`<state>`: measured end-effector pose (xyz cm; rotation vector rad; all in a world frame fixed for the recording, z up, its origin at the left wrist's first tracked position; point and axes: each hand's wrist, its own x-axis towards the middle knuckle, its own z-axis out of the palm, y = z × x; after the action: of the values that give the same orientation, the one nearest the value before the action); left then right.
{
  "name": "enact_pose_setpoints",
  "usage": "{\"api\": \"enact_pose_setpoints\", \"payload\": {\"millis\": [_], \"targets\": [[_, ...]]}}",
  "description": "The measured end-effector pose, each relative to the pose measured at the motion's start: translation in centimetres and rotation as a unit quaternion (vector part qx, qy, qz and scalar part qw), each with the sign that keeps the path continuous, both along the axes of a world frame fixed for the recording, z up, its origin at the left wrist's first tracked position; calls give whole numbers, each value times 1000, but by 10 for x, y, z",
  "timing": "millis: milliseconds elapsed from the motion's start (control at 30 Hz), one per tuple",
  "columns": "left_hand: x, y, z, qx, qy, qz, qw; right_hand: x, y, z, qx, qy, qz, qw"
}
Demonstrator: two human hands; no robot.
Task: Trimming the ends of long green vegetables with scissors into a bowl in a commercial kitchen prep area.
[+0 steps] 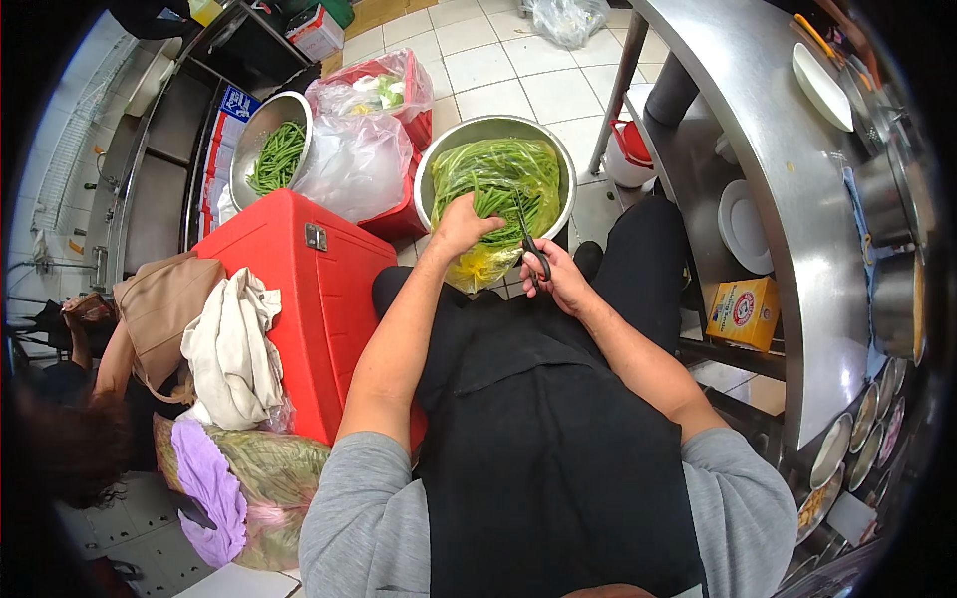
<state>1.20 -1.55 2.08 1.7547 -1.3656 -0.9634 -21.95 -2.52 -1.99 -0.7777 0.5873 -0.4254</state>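
Observation:
Before me is a large steel bowl point(566, 183) lined with a yellow plastic bag point(475, 270) full of green beans point(490, 161). My left hand point(465, 224) reaches into the bag's opening, its fingers among the beans; whether it grips any cannot be made out. Black-handled scissors point(532, 250) are held in my right hand point(549, 270), their blades pointing up over the beans at the bowl's right side. A second steel bowl point(241, 161) with more green beans point(278, 157) stands tilted at the left.
A red cooler box point(299, 261) with a cream cloth point(235, 344) and a tan bag point(172, 306) is at my left. Behind it are red crates with plastic bags point(355, 161). A steel table point(736, 119) runs along the right. Another person's arm point(114, 362) shows at far left.

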Motion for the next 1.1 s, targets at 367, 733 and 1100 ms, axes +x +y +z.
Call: {"api": "enact_pose_setpoints", "payload": {"millis": [367,733,1100], "targets": [[-2,3,-7,-21,305,167,937,-1,0,-1,7,27,29,999],[-18,9,-23,-116,455,264,842,0,2,0,32,-12,46,998],[-14,4,-39,-122,504,265,813,2,2,-4,3,40,11,999]]}}
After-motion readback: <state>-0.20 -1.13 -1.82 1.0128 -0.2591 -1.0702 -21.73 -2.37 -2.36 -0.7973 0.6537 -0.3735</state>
